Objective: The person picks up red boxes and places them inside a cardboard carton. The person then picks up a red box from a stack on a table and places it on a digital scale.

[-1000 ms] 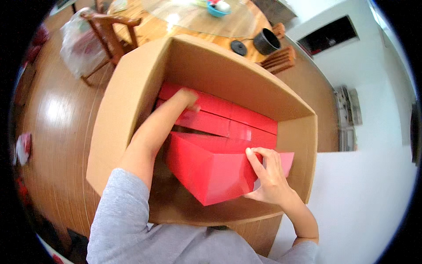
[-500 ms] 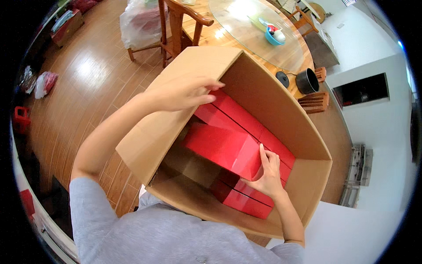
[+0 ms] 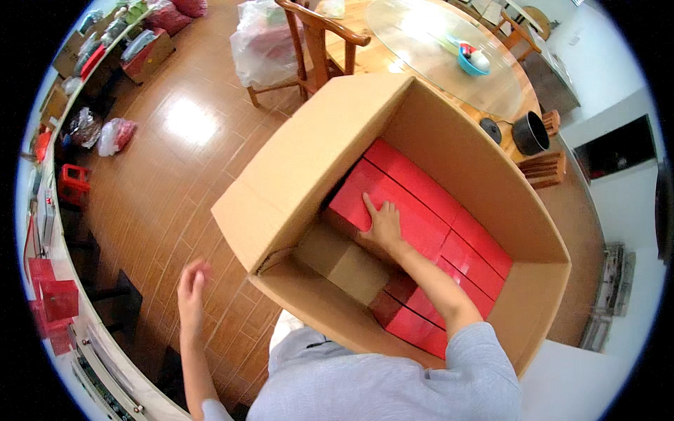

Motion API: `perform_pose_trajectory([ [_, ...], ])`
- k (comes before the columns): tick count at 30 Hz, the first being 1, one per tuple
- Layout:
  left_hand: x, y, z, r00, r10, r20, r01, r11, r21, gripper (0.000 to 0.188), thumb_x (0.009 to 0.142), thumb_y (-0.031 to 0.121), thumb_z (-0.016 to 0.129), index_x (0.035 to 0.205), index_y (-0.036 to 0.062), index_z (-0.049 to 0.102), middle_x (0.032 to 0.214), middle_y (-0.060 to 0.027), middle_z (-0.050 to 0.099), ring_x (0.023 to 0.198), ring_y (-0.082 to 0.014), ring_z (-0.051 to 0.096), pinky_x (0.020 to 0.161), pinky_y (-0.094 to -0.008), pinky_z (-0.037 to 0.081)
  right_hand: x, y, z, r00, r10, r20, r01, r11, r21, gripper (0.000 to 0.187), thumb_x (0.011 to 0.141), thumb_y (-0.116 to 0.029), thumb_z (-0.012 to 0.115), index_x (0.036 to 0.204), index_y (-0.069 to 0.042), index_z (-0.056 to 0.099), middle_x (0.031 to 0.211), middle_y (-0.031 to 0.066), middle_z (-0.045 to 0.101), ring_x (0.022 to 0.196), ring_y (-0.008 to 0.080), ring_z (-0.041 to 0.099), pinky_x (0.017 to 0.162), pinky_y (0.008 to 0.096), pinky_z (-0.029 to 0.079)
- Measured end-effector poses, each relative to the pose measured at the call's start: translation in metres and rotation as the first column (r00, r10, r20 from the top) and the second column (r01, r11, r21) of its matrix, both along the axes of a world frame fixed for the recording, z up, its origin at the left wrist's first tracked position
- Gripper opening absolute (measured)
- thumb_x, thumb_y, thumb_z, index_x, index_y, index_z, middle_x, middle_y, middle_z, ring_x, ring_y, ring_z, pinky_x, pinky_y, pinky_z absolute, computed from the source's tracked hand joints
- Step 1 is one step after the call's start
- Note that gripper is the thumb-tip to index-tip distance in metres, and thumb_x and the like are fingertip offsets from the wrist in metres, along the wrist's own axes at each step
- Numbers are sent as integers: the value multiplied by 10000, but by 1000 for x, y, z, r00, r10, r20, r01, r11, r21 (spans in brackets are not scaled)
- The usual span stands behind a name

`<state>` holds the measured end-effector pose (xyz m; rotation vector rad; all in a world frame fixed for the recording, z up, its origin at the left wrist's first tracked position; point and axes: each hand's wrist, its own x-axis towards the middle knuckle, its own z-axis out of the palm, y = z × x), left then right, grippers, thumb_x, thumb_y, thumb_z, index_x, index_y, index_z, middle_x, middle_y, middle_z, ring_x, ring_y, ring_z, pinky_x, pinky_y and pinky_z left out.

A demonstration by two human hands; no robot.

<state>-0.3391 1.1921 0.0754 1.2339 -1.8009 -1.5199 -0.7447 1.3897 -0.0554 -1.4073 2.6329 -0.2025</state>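
Note:
A large brown cardboard carton [image 3: 316,147] stands open in front of me, with several red boxes [image 3: 460,238] packed in rows along its far and right sides. My right hand [image 3: 383,226] reaches into it. Its fingers are spread on top of one red box [image 3: 356,194], with the thumb near that box's exposed edge. Outside the carton, my left hand [image 3: 192,291] hangs over the floor on the left, a little blurred, its fingers loosely bent and holding nothing. Bare cardboard bottom [image 3: 344,266] shows in the carton's near left part.
Beyond the carton stands a round wooden table with a glass turntable [image 3: 393,28], a blue bowl [image 3: 473,63] and a black pot [image 3: 530,133]. A wooden chair [image 3: 326,42] is beside bagged goods [image 3: 263,45]. A red stool [image 3: 73,184] and a laden shelf line the left.
The tilted red box now lies level with its neighbours. My right hand has moved left onto its top. My left hand has left the carton and dropped to the lower left.

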Motion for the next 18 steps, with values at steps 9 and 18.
perform_pose_trajectory([
  [9,104,116,-31,950,248,187,-286,934,212,334,979,229,502,1241,24,538,1146,-85,616,1061,-168,575,934,-325,456,38,7,-43,997,52,-49,-63,970,-235,774,753,-310,752,1383,-70,372,1295,264,454,1138,421,464,968,499,384],
  [18,191,108,-79,963,237,125,-264,920,289,447,960,321,526,1333,79,476,1262,-154,579,1170,-242,554,957,-378,456,-67,-65,18,931,-90,-353,-162,767,-621,443,748,-18,642,1173,27,528,1107,200,549,1037,337,514,927,409,394],
])
